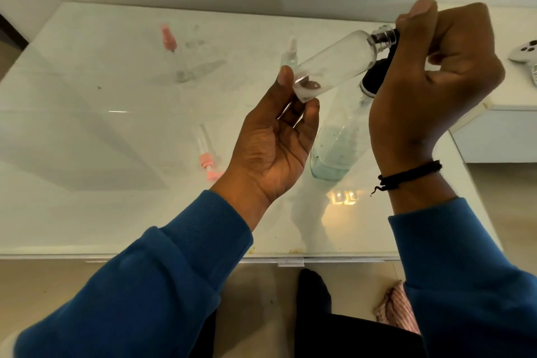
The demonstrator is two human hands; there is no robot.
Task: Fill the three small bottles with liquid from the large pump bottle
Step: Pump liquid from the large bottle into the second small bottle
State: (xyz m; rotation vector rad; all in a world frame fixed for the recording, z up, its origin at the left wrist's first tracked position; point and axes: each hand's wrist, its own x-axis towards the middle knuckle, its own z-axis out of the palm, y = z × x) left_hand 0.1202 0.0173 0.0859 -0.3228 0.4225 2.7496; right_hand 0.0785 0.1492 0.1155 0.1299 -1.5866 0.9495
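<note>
while the left hand [273, 142] pinches the bottom end of a small clear bottle [334, 64] between thumb and fingertips, the right hand [430, 81] is curled around the black pump head [377, 73] of the large pump bottle [340, 139], with its thumb raised above. the small bottle is held in the air, tilted, its silver threaded neck [382, 38] touching or just beside the right hand; whether the nozzle is really inside the mouth i cannot tell, because the fingers hide it. the large bottle stands on the desk [87, 125] under both hands and has only a low level of pale blue liquid at its bottom.

to do this step well, i think the opening should sit directly under the nozzle before pressing, and the small bottle should be turned more upright (tilted like this, liquid may run back out). the press should be slow and the large bottle kept steady, since it is nearly empty and light.

farther out, two other small bottles stand at the back of the desk, one with a pink sprayer [168, 38] and one with a white sprayer [290, 52]. a loose pink pump top [207, 164] lies near the left hand.
</note>
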